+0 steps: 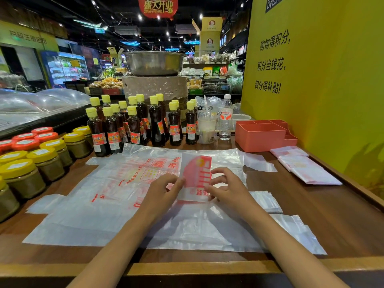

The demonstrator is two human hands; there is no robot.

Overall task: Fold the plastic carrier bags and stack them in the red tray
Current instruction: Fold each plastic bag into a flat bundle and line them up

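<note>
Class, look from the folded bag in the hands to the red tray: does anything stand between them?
Nothing visible does. The folded bag, held by the left hand and right hand, has only flat bags and bare table between it and the red tray.

I was looking into a supermarket. Stocked shelves of packaged goods [212,71] ran along the back aisles, a lit chiller cabinet [66,67] stood at the left, and a red "Grand Opening" banner [158,6] hung overhead. On my worktop [342,215], capped sauce bottles [133,123] and labelled jars [47,161] stood in retail rows.
</note>
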